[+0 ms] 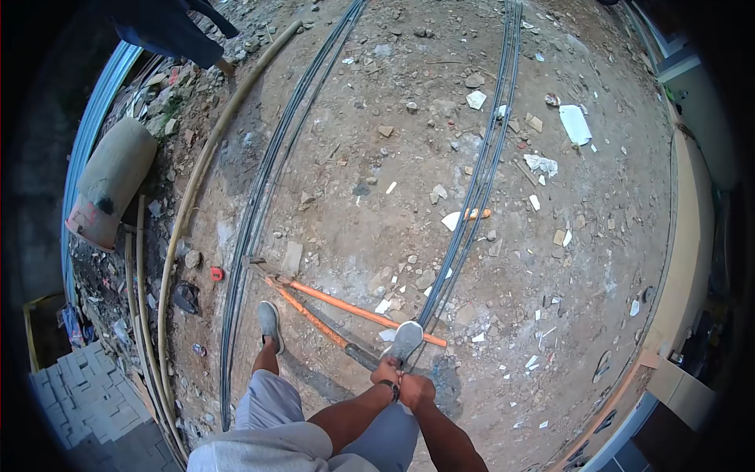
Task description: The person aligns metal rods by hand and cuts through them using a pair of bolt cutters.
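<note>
My left hand (pixel 384 371), with a dark watch at the wrist, is closed and pressed against my right hand (pixel 416 390), also closed. Both are low in front of my knees, just behind my right shoe (pixel 407 340). Whatever lies between the fingers is too small and hidden to make out. The right bundle of steel bars (pixel 464 244) runs down to that shoe. A long bolt cutter (pixel 338 303) with orange handles lies spread on the ground, its head over the left bundle of steel bars (pixel 259 181) and one dark grip close to my left hand.
A red tape measure (pixel 217 274) lies left of the left bars. Long bamboo poles (pixel 200 165) and a worn barrel (pixel 114 181) are further left. Another person's leg (pixel 224 64) shows at top left. Tile shards and stones litter the dirt; a ledge (pixel 668 259) borders the right.
</note>
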The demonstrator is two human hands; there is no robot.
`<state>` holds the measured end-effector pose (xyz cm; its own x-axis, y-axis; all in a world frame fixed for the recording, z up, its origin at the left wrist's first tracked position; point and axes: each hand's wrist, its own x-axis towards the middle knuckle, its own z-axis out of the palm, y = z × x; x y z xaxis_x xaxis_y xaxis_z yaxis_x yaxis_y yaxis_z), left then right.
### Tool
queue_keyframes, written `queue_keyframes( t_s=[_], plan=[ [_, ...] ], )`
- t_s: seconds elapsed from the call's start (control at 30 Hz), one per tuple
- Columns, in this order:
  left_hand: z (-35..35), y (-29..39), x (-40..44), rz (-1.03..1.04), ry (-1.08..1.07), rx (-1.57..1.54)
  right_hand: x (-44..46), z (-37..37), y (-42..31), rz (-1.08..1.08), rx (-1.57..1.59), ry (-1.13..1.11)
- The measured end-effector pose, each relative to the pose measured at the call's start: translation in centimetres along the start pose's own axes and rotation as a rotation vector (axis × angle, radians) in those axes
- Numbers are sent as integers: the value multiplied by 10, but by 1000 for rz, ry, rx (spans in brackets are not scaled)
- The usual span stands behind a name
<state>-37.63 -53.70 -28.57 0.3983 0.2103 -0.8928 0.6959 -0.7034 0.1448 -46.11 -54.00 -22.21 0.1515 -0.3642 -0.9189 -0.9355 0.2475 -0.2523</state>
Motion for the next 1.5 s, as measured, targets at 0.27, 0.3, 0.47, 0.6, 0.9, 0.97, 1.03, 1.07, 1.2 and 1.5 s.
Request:
queue_keyframes(
  t_s=[0.27, 0.3, 0.47, 0.6, 0.9, 0.97, 1.03, 1.07, 1.2, 1.5],
  plan=[
    [41, -46, 83, -2, 1, 104, 80, 43, 73, 41, 11, -66],
    [55, -37, 75, -21, -47, 51, 92, 42, 80, 41, 3, -84],
    [149, -55, 138, -147, 24, 87, 193, 31, 127, -31, -95, 209],
    [112, -105, 174, -227, 14, -21, 176, 96, 145, 17, -61, 64],
    [-9, 12, 33, -481, -508, -202, -7, -16, 25, -235, 263, 178],
    [-63, 62, -24, -536, -517, -159, -73, -24, -14, -289, 532, 127],
    [-110, 117, -59, -578, -584, -123, -129, -33, -82, -284, 433, 256],
    [-127, 146, -75, -610, -600, -132, -138, -37, -121, -421, 456, 430],
    [-195, 261, -118, -755, -768, -233, -176, -58, -254, -544, 470, 560],
    [-310, 482, -27, -135, -1027, -555, -215, -112, -502, -389, 301, 263]
  ],
)
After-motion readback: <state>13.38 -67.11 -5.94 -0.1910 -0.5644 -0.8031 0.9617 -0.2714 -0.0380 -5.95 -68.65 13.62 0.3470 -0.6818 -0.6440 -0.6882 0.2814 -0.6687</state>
